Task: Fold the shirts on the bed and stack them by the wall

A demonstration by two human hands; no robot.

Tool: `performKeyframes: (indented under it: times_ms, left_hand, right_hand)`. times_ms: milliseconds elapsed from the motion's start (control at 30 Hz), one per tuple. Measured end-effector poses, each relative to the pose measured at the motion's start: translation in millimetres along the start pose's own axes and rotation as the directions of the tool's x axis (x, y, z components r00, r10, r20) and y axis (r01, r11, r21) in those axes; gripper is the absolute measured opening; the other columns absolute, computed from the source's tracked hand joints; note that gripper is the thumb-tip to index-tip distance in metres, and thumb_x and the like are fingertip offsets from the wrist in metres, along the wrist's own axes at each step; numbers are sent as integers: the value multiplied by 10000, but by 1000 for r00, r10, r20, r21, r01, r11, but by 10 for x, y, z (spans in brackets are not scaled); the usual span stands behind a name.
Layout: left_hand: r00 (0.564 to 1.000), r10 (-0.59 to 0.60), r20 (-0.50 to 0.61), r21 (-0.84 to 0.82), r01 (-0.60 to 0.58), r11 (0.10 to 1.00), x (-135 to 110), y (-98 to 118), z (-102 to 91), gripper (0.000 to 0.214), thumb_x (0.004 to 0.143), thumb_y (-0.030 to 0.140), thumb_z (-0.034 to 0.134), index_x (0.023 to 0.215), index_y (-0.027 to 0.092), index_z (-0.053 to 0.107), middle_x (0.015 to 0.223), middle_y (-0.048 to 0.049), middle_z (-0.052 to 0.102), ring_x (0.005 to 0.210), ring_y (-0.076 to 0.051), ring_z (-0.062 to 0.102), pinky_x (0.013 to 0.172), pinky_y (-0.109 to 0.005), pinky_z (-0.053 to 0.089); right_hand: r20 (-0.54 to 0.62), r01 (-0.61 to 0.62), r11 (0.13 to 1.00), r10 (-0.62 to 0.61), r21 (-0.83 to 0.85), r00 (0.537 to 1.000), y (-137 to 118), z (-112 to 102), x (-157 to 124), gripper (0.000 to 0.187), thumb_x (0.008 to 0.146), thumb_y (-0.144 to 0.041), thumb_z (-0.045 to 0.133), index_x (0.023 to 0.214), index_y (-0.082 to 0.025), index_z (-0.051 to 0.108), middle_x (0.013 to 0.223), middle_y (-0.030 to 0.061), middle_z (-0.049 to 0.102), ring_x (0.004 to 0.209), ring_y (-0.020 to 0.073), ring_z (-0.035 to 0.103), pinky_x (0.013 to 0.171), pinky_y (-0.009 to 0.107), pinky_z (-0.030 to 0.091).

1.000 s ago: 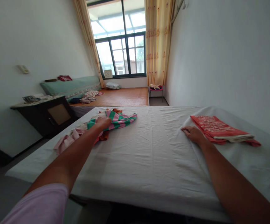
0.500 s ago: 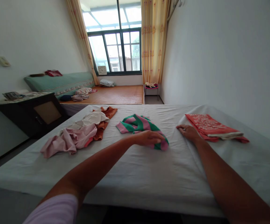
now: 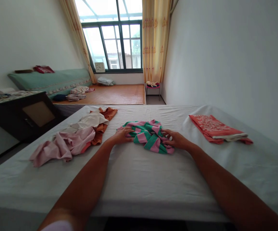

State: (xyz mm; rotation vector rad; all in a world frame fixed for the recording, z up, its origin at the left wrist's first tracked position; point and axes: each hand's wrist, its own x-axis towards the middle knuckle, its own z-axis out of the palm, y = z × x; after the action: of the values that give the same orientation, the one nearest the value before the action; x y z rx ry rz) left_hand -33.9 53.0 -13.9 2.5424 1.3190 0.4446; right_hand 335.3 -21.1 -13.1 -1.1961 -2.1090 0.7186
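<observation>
Your left hand (image 3: 122,136) and right hand (image 3: 175,139), both loosely spread, touch one green-and-pink striped garment (image 3: 149,138); left of it lies one clothes pile (image 3: 80,138), right, one folded red cloth (image 3: 218,128).

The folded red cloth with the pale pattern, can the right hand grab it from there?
Probably yes: the folded red cloth lies just to the right of the right hand, with white sheet between them. It'd likely have to leave the striped garment first.
</observation>
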Motion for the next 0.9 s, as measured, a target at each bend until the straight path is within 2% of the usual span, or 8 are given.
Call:
performKeyframes:
  times_ms: [133,267,367,467,600,700,833,900]
  left_hand:
    - [986,-93,-141,38,99,994,-6,124,-16,271,781,276,556,993,326,717,1102,1,669,1013,-204,617,895,-292,462]
    - [871,-263,-416,-47,268,962,7,145,-144,255,802,268,494,963,253,692,950,-29,643,854,-189,614,787,-284,475]
    - [784,-324,-530,-138,297,945,-26,73,-215,260,786,214,446,889,192,684,881,-46,641,867,-195,599,814,-292,467]
    - [772,-390,-502,-194,339,920,-67,-16,-219,301,758,158,399,817,177,694,840,-48,661,872,-205,604,832,-311,467]
    - [751,-433,-498,-243,359,901,-78,-55,-194,329,764,164,387,819,179,711,850,-40,691,904,-210,612,866,-321,467]
    - [799,-357,-484,-213,288,934,-53,11,-162,306,784,204,425,881,194,715,925,-36,705,937,-202,618,899,-312,462]
    - [949,-85,-304,-196,25,980,-15,176,-75,264,825,289,479,918,214,714,967,-29,709,937,-190,627,887,-298,469]
    - [972,48,-231,-217,-99,971,-6,260,-38,266,851,346,497,910,205,714,937,-34,709,898,-185,630,852,-289,474]
  right_hand:
    - [-89,-48,982,65,185,994,-47,-51,19,393,723,-310,642,1100,-201,638,907,27,681,798,176,617,726,293,507]
    - [-125,-83,842,176,533,976,39,-355,-126,283,744,-351,627,978,-195,599,863,20,659,769,169,613,672,271,496]
    - [165,-216,792,147,571,975,76,-512,-253,256,749,-398,660,850,-170,602,717,16,630,647,142,581,619,259,480]
    - [387,-323,827,140,461,911,84,-490,-263,298,775,-434,664,830,-144,620,652,12,616,591,118,558,601,247,472]
    - [6,-236,907,250,350,968,116,-297,-114,356,825,-494,598,968,-169,623,809,31,660,681,127,591,606,240,478]
    - [-185,-188,960,227,208,956,138,-152,-23,431,841,-508,573,1142,-200,594,1047,67,673,882,174,621,709,281,508]
    - [-96,-105,993,111,60,989,78,-35,0,545,730,-435,710,1218,-221,592,1007,44,689,875,193,626,767,310,508]
    - [-50,-65,996,69,67,996,42,-39,3,440,701,-407,728,1082,-198,664,885,29,691,775,175,616,702,286,503]
